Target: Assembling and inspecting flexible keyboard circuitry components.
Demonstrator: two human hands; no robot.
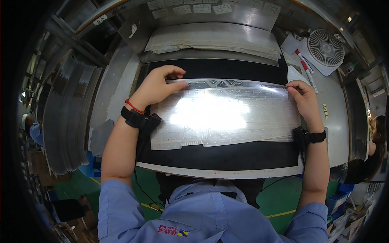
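A stack of thin, shiny, transparent sheets (174, 133) with fine line patterns and small dots lies on a black mat (243, 156) in front of me. Strong glare hides the middle of the top sheet (270, 93). At its far left corner is my left hand (162, 83), thumb resting on the edge, the other fingers curled above and apart from the thumb. My right hand (304, 99) pinches the far right corner of that top sheet between thumb and fingers. Some sheets below are fanned out of line, with stepped edges toward me.
Behind the mat, a pile of flat grey sheets (214, 38) sits on a metal rack. A white fan (326, 48) and red-and-white markers (304, 65) are at the far right. Tall stacks of thin sheets (67, 117) stand to the left. Another person (375, 141) is at the right.
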